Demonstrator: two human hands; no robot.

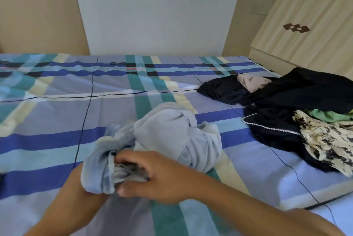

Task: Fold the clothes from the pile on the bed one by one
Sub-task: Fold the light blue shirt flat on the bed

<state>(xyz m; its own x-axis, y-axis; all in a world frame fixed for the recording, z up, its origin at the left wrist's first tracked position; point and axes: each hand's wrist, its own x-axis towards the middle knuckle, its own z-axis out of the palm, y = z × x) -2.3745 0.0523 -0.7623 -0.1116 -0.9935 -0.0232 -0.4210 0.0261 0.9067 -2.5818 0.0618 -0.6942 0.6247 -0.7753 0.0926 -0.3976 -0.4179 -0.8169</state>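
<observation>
**Head view: right hand grips the pale blue garment, left hand buried in it**

From my remote seat I see one pale blue-grey garment [172, 132] lying bunched on the plaid bed sheet [47, 105], near the middle of the bed and close to the near edge. The person's right hand [158, 176] reaches in from the lower right. Its fingers [133, 159] curl over the near end of the garment and the thumb [126, 190] pinches from below, so the hand has a firm hold on the crumpled fabric.

The left hand [89, 194] comes up from the lower left and disappears under the same end of the cloth, which drapes over it. Only the wrist and forearm show, so I cannot tell how those fingers are set.

The pile of clothes [298, 102] sits on the right side of the bed, well apart from the garment in hand. It holds black garments [313, 86], a beige piece [252, 82] on top at the far side, a green item [328, 116] and a cream floral piece [324, 140] at the near side. A pale wooden headboard [305, 44] stands beyond the pile.
</observation>
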